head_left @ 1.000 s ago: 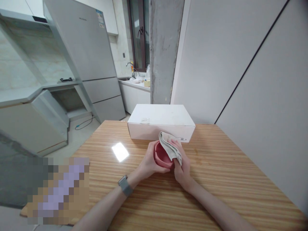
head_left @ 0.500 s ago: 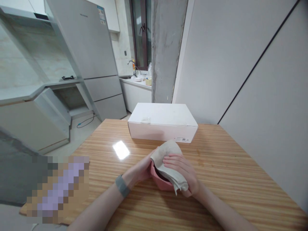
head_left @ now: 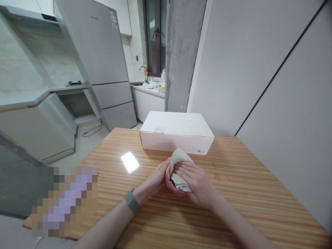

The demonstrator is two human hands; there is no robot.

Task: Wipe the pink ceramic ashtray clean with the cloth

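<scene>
Bowl (head_left: 171,187), pink, is between the two hands over the bench (head_left: 249,193), on the near side of the white box (head_left: 176,124); whether its base touches the wood cannot be told; left hand (head_left: 157,178) is clamped around its left side; right hand (head_left: 196,180) grips a beige cloth (head_left: 178,155) against its mouth; silver refrigerator (head_left: 101,48) stands beyond, to the left.

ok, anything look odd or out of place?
A loose cable lies on the floor by the refrigerator, looking stray. The wooden table has a faint brownish mark right of the cloth; stain or grain, can't tell. Lower left is pixelated.
</scene>
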